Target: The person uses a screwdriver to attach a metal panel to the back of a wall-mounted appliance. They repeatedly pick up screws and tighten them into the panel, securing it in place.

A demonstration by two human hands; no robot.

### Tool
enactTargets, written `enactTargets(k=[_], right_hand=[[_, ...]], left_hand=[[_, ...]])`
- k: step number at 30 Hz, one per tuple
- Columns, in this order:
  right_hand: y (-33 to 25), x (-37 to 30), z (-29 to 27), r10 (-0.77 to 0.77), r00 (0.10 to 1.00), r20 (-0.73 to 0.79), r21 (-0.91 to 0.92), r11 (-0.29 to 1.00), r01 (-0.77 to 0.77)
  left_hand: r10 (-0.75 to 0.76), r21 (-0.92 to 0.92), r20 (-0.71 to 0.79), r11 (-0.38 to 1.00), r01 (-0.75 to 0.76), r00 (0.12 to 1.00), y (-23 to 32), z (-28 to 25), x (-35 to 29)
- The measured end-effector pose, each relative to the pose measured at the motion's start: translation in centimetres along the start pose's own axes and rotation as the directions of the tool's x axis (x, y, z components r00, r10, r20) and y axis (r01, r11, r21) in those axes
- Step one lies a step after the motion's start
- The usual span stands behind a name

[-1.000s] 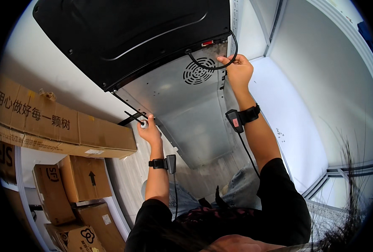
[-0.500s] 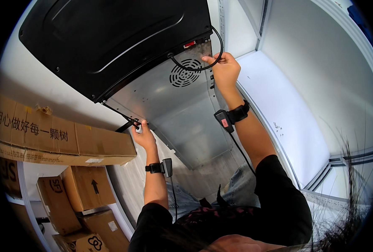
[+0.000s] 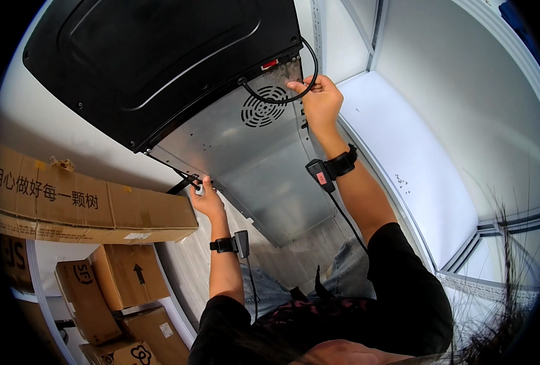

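A large appliance fills the upper middle, with a black panel [image 3: 154, 55] above a bare metal casing [image 3: 251, 164]. A round slotted vent [image 3: 264, 108] and a red switch [image 3: 270, 63] sit at its upper right. From the casing a black cable [image 3: 264, 99] loops out to the right. My right hand [image 3: 323, 104] is closed around this cable near the casing's right edge, thumb toward the vent. At the casing's left edge, my left hand [image 3: 208, 199] is closed on a small white piece [image 3: 200, 190] beside thin black parts; its kind is unclear.
A long cardboard box [image 3: 93, 201] juts in from the left, close to my left hand. Several brown boxes [image 3: 130, 277] stand on shelving below it. On the right is a white shelf unit [image 3: 404, 164] with metal rails. Grey wood-look floor [image 3: 188, 267] lies beneath.
The appliance and my right hand appear slightly farther left in the picture. Both hands keep the same holds.
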State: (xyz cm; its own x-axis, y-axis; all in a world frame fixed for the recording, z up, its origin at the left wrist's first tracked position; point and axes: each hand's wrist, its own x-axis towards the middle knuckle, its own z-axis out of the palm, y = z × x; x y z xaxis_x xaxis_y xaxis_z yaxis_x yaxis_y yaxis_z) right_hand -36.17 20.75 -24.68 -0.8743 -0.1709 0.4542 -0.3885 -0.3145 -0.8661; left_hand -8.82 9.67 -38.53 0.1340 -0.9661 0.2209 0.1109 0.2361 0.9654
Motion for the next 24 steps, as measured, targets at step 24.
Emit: enactTargets(k=[24], right_hand=[[0.2,0.4,0.1,0.009,0.999,0.042,-0.041,0.999,-0.008]], left_hand=[[-0.190,-0.287,-0.014,0.941,0.178,0.982,0.2,2.2,-1.6]])
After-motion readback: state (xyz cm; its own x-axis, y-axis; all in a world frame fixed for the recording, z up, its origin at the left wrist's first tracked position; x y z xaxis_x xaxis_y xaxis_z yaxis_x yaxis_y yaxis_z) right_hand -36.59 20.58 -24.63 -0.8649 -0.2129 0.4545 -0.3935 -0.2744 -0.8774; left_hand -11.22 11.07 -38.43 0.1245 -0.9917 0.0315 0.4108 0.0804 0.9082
